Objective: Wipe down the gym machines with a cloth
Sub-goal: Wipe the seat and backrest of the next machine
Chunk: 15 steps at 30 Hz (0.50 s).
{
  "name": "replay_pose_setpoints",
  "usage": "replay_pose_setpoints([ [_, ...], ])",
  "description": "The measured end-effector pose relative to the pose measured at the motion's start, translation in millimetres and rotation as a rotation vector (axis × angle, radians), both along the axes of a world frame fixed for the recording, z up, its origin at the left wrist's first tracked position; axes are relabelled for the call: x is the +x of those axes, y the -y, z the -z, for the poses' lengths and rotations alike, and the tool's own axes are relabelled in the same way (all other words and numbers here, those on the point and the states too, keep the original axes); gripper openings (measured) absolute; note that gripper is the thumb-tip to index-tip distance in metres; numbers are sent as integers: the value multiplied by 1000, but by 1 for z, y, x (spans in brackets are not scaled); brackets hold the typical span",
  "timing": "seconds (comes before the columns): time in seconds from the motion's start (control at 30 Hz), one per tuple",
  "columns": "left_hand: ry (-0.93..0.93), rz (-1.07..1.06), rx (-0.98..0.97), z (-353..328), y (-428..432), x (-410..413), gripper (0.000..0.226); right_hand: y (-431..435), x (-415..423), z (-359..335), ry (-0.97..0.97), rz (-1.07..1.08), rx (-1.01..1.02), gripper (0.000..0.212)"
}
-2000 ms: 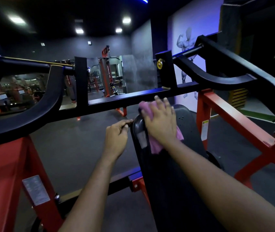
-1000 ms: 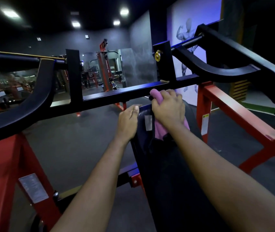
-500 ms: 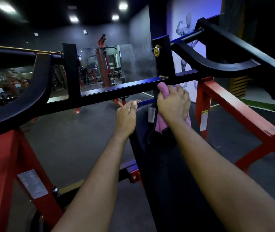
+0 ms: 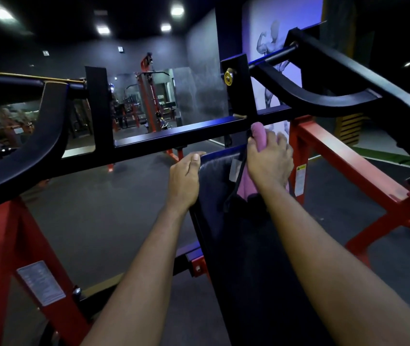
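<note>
- Ahead, a black and red gym machine [image 4: 348,156] fills the view in a dim room. Its black crossbar [image 4: 174,136] runs left to right just above both hands.
- A long black pad [image 4: 248,245] slopes up from the bottom edge towards the crossbar, between two bare forearms.
- The right hand [image 4: 268,163] sits at the pad's top right, just under the crossbar. Its fingers [image 4: 280,143] are close together and curled round a pink cloth [image 4: 258,133].
- The left hand [image 4: 184,181] grips the pad's top left edge, fingers pressed together and bent over that edge.
- The cloth is bunched inside the right hand. A rolled end pokes out above the fingers, close under the crossbar; whether it touches the bar cannot be told. A flatter part hangs out below the palm against the pad.
- A thin black strap [image 4: 236,186] lies on the pad just left of the cloth, with a small pale label [image 4: 233,168] beside it.
</note>
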State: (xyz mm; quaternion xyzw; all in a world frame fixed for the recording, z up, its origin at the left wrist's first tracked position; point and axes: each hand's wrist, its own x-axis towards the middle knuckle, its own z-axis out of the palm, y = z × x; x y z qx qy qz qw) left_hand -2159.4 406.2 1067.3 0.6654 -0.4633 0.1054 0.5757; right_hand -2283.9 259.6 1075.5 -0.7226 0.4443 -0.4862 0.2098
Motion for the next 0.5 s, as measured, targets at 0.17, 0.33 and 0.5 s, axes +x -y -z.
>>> replay_pose_setpoints([
  [0.17,-14,45,-60,2,2,2,37,-14,-14,44,122,-6,24,60],
  [0.33,-49,100,-137,6,4,4,40,-16,6,4,104,-22,-91,42],
  [0.5,-47,123,-175,5,5,2,50,-73,6,36,18,-290,-457,46],
])
